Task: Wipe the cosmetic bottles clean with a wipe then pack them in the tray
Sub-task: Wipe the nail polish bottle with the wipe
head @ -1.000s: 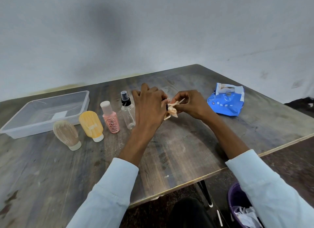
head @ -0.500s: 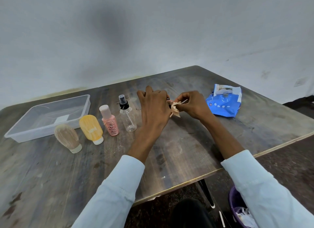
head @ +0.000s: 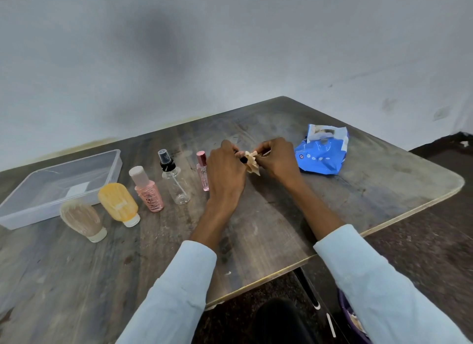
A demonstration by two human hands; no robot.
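Both hands' fingers curl tight: left (head: 225, 172) gripping a small dark-tipped item, right (head: 277, 159) pinching the wipe (head: 252, 162).

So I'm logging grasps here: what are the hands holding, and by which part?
The left hand grips a small dark item, mostly hidden, by its body. The right hand pinches a crumpled wipe against the item's exposed end.

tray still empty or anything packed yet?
Empty. The clear tray holds no bottles; only a white label shows through its floor. The bottles stand outside it on the table.
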